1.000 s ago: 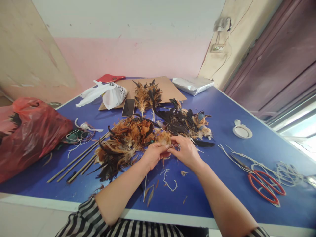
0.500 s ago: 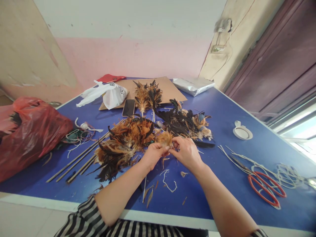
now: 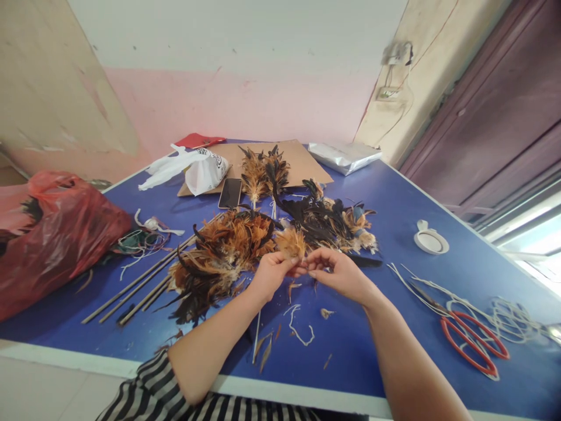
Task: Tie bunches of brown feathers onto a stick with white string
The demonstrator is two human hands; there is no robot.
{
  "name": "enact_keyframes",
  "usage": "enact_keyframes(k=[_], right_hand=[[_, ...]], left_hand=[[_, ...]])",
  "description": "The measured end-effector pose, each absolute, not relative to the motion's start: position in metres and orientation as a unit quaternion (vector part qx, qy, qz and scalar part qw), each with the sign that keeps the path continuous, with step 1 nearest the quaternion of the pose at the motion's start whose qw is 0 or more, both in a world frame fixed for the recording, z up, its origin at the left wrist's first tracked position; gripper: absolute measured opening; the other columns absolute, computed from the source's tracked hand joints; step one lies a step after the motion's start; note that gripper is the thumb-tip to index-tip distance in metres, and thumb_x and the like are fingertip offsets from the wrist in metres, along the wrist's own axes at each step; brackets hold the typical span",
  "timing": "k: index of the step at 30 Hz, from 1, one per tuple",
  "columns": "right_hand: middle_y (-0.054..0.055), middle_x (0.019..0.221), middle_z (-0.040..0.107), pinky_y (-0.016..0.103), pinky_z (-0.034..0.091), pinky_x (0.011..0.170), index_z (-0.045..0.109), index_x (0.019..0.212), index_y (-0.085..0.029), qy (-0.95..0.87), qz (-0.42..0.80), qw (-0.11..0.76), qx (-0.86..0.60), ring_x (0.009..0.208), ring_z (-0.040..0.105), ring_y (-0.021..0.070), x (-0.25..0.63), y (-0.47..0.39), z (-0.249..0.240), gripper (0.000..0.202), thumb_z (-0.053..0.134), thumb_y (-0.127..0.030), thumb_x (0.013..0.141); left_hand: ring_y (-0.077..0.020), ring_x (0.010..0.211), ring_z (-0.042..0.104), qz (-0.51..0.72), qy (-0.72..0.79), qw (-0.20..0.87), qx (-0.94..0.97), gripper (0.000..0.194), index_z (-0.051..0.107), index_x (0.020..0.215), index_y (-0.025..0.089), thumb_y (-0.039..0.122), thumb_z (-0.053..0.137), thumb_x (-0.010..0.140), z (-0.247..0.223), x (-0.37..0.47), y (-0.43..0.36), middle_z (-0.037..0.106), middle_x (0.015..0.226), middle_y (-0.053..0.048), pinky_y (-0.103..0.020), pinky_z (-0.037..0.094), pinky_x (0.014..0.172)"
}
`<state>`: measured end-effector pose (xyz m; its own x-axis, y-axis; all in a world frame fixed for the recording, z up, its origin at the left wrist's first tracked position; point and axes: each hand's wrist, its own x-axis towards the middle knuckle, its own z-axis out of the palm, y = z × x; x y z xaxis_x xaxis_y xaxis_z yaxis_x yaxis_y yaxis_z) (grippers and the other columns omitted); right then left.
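Note:
My left hand (image 3: pixel 272 273) pinches the base of a small tuft of light brown feathers (image 3: pixel 290 242), which points up and away. Close beside it on the right, my right hand (image 3: pixel 335 270) has its fingers curled near the tuft's base; anything between its fingertips is too small to make out. A large pile of orange-brown and black feathers (image 3: pixel 228 248) lies left of my hands. Behind them to the right is a pile of mostly black feathers (image 3: pixel 322 219). A short white string (image 3: pixel 300 330) lies in front of my hands.
Thin sticks (image 3: pixel 144 285) and a red plastic bag (image 3: pixel 56 240) are at the left. Feather bunches (image 3: pixel 263 169), a phone (image 3: pixel 230 193) and cardboard (image 3: pixel 302 155) lie at the back. Red-handled scissors (image 3: pixel 475 342), cord (image 3: pixel 508 318) and a tape roll (image 3: pixel 431 241) are on the right.
My right hand has shifted slightly right and down, its fingers loosened from the tuft's base. The tuft stays in my left hand and shows a little more.

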<state>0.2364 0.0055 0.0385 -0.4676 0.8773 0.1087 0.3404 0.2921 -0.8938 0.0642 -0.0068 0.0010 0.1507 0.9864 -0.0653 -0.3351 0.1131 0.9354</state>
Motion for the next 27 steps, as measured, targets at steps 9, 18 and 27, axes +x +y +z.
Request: enact_keyframes(k=[9, 18, 27], right_hand=[[-0.001, 0.058, 0.056, 0.022, 0.036, 0.049, 0.06, 0.071, -0.015, -0.661, 0.493, 0.33, -0.459, 0.05, 0.046, 0.0079, 0.234, 0.008, 0.034, 0.021, 0.062, -0.036, 0.068], [0.0, 0.061, 0.057, 0.025, 0.039, 0.056, 0.06, 0.068, -0.016, -0.708, 0.363, 0.366, -0.483, 0.056, 0.049, 0.0115, 0.223, 0.009, 0.024, 0.015, 0.057, -0.031, 0.069], [0.001, 0.067, 0.061, 0.026, 0.045, 0.061, 0.058, 0.078, -0.016, -0.676, 0.476, 0.351, -0.439, 0.062, 0.056, 0.0136, 0.224, 0.009, 0.027, 0.019, 0.063, -0.029, 0.066]], left_hand=[[-0.0154, 0.062, 0.062, 0.509, 0.402, 0.578, 0.495, 0.027, 0.067, 0.069, 0.011, 0.038, 0.064, 0.067, -0.002, 0.067, -0.009, 0.067, 0.066, -0.005, -0.027, 0.047, 0.065], [-0.0144, 0.061, 0.063, 0.463, 0.387, 0.701, 0.381, 0.031, 0.067, 0.076, 0.008, 0.036, 0.07, 0.061, 0.002, 0.068, -0.012, 0.067, 0.069, -0.01, -0.026, 0.047, 0.063], [-0.0129, 0.057, 0.058, 0.474, 0.387, 0.618, 0.494, 0.029, 0.066, 0.067, 0.011, 0.039, 0.065, 0.066, -0.002, 0.066, -0.011, 0.064, 0.063, -0.006, -0.026, 0.046, 0.061]])
